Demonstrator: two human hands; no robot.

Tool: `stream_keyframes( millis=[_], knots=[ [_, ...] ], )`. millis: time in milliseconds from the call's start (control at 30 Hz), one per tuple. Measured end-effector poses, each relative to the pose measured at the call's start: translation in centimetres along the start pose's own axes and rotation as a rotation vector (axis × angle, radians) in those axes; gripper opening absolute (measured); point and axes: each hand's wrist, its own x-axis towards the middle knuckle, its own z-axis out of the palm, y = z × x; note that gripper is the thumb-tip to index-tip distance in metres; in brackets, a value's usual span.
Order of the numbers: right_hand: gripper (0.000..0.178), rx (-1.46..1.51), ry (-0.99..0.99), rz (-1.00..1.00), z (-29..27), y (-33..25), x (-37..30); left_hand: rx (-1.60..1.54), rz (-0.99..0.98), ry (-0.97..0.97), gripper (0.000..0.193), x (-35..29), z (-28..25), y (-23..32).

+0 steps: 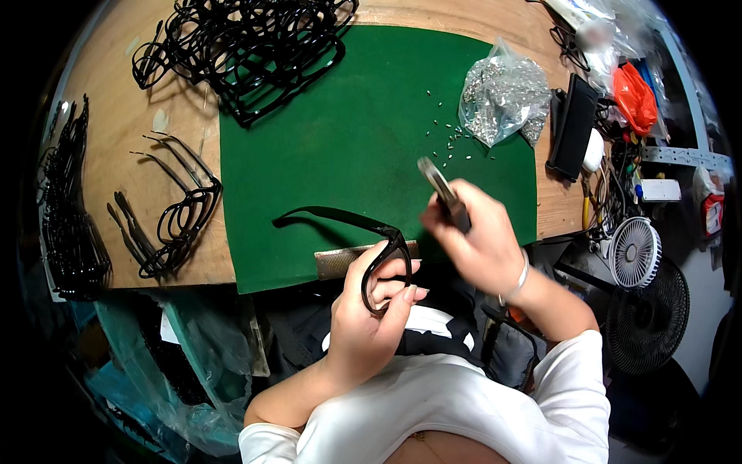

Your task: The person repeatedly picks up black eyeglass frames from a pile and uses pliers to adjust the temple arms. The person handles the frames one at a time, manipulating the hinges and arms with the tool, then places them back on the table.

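My left hand (367, 309) is closed around the rim of a black eyeglass frame (406, 255) near the mat's front edge. One temple arm of it stretches out to the left over the green mat (332, 147). In my right hand (487, 240) is a metal hand tool, apparently pliers (440, 184), its tip pointing up and left. The tool is apart from the frame and slightly blurred; its handles are mostly hidden by my fingers. Beyond it lie several small silvery metal pieces (450, 143), beside a clear plastic bag (502, 93) full of them.
Black glasses fronts (239, 54) are heaped at the far left. Assembled frames (182, 220) and a bundle of black temple arms (69, 209) lie on the wooden table (116, 155). A black rectangular object (573, 127), cables and a white fan (635, 251) are at right.
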Motion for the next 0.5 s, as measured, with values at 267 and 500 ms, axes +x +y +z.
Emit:
stream_keyframes(
  millis=[267,500],
  knots=[
    [0.019,0.78,-0.098,0.311,1.4,-1.3,-1.5,0.071,0.012,-0.049,0.049,-0.1,0.8,0.2],
    [0.022,0.988,-0.413,0.458,-0.9,-2.2,-0.4,-0.173,-0.21,-0.175,0.046,0.4,-0.2,3.2]
  ],
)
